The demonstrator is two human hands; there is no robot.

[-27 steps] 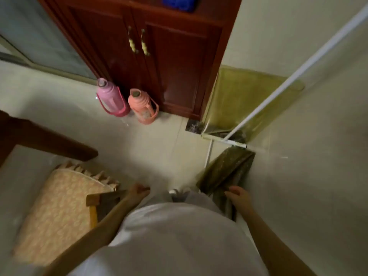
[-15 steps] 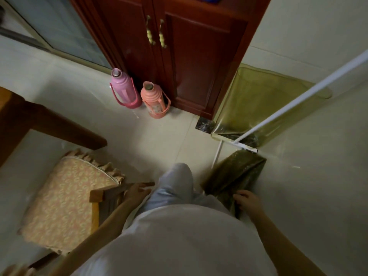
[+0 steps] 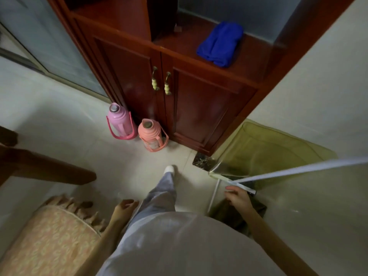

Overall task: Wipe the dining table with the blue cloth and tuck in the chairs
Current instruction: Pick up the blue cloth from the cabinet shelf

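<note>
The cloth (image 3: pixel 220 43) is lying folded on the cabinet (image 3: pixel 201 110) shelf (it is bright blue). The left hand (image 3: pixel 123 209) is hanging loose beside the chair (image 3: pixel 49 242), holding nothing. The right hand (image 3: pixel 238 197) is hanging loose too, near a white pole (image 3: pixel 298 169).

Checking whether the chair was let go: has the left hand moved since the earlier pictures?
Yes. The left hand has come off the back rail of the chair, which it gripped earlier. It now hangs open just right of the fringed cushion.
</note>
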